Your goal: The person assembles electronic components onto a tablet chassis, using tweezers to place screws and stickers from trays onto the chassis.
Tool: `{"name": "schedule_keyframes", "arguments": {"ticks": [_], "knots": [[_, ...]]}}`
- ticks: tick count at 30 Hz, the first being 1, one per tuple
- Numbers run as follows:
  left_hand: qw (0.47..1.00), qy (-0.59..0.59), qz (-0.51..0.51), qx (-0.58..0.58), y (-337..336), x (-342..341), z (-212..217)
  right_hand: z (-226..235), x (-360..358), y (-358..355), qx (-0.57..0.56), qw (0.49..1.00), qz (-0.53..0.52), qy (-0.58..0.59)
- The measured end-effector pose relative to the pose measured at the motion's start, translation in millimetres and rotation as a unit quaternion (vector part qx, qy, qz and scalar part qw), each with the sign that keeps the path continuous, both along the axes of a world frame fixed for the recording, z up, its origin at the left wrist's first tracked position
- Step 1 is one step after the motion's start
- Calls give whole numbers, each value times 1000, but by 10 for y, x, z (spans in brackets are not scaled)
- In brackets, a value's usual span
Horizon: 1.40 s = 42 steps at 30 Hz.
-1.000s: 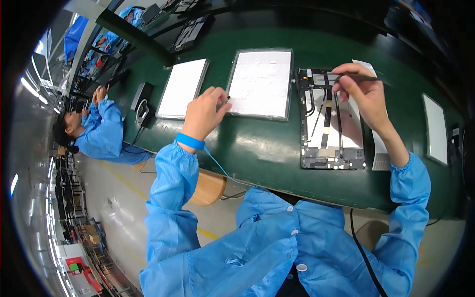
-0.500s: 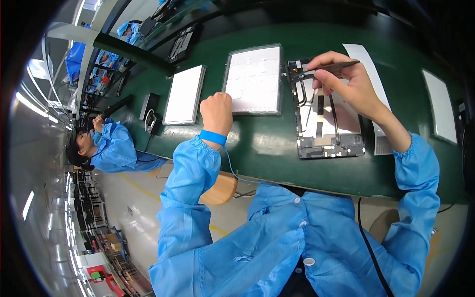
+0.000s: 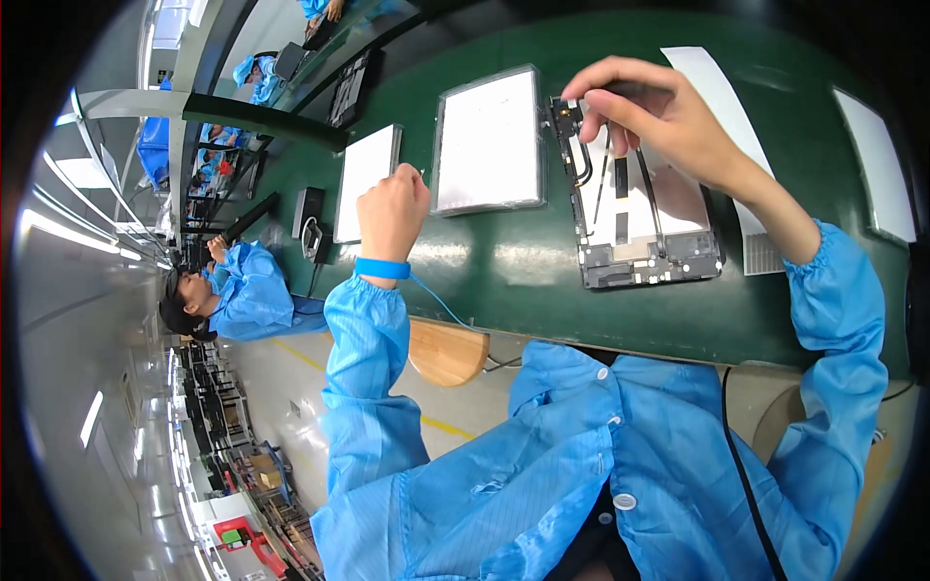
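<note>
Right hand (image 3: 668, 121) pinches a slim dark tool, tip at the top left corner of the opened tablet chassis (image 3: 639, 208), which lies flat on the green table (image 3: 504, 281). Left hand (image 3: 390, 213) is curled into a loose fist, resting beside the white panel (image 3: 487, 140). That chassis looks light, stiff and fragile with thin cables exposed; best gripped by its outer frame edges.

right hand (image 3: 668, 116) shifted left to open tablet (image 3: 635, 198) top corner

2 white panels (image 3: 487, 140) – 1 open chassis (image 3: 639, 198)
</note>
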State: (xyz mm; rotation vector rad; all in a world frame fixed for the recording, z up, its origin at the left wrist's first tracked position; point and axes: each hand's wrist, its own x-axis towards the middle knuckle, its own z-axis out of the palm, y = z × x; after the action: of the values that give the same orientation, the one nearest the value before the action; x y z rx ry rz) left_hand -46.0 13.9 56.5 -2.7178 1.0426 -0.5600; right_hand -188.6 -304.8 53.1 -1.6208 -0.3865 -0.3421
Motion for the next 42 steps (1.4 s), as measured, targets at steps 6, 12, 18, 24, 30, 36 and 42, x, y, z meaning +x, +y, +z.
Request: {"name": "schedule_keyframes", "arguments": {"ticks": [6,12,18,24,30,36,42], "knots": [[780,485,-66,-391,-224,-131,126,-126,434,295,-134,991,-6,-5],[771,469,-96,-419,-321,-77,-127,-212,805,652,-242,968,-38,-48],[870,248,-128,-406,-420,-188,-154,-246,753,733,-204,978,-48,7],[706,416,-73,-568,-451,-173,-471,-389,769,805,-196,965,-160,-76],[693,409,-57,-591,-555,-191,-520,-455,794,790,-293,919,-190,-181],[757,313,-26,-573,-586,-275,-498,-494,803,771,-316,917,-175,-170],[795,244,-60,-552,-597,-309,-493,-424,735,810,-295,928,-183,-139]]}}
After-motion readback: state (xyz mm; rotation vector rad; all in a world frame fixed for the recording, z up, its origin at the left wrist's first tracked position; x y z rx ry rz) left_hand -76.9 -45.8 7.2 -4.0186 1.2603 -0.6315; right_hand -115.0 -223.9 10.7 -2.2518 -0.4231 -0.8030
